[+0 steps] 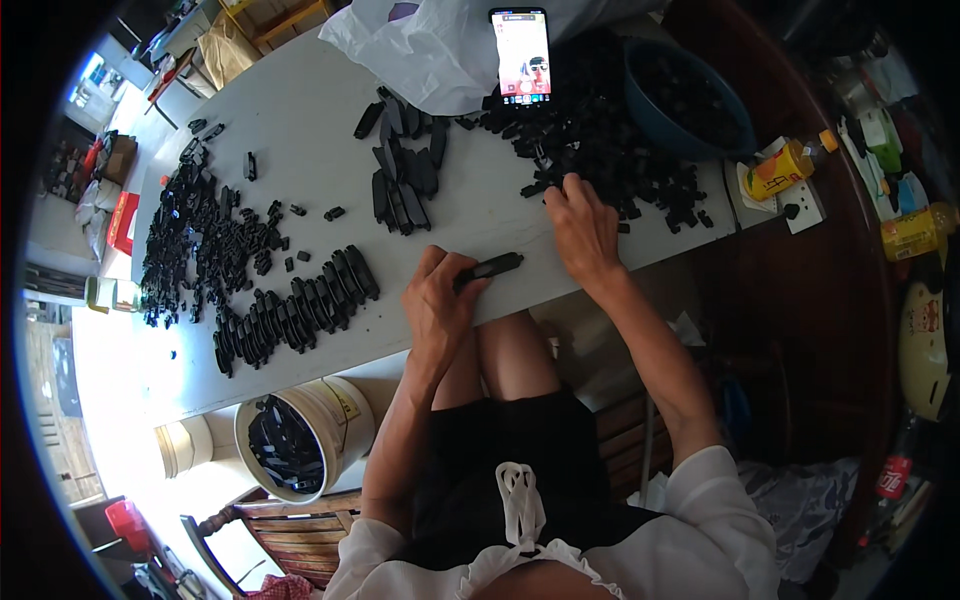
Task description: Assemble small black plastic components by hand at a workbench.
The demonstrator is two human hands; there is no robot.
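The left hand (pixel 440 290) curls around a black part (pixel 500 265) above the bench (pixel 480 215), the right hand (pixel 583 225) nearly pinches at the loose pile (pixel 670 188), contents indiscernible, while a neat row (pixel 298 312) seems finished and much remains loose.

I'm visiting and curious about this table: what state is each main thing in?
Left hand: closed on black part
Black part: held
Right hand: fingers bent, at pile; grip unclear
Pile: loose, heaped
Row: lined up side by side
Phone: screen lit
Bowl: open, holding parts
Bucket: open, holding parts
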